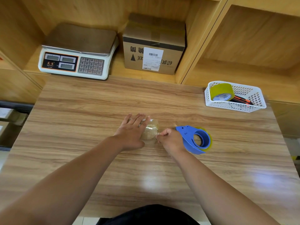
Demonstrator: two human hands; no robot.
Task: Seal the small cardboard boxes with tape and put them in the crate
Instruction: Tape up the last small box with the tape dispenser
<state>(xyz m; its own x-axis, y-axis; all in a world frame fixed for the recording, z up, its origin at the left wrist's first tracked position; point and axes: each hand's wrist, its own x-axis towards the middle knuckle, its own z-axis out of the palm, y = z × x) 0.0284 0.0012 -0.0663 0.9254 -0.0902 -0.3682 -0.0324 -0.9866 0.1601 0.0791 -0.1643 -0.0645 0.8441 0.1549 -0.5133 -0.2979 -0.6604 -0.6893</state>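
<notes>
Small taped cardboard box [151,132] flat on table [81,111]; blue tape dispenser [194,138] just beside

The wood-grain surface [81,143] before me carries a small taped box [151,131], a blue tape dispenser [197,138] and a white basket [235,109].

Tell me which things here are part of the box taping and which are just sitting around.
In use: small box under the left hand; blue tape dispenser in the right hand.
Lying about: scale, large carton, white basket with spare tape roll and orange-black tool.
</notes>
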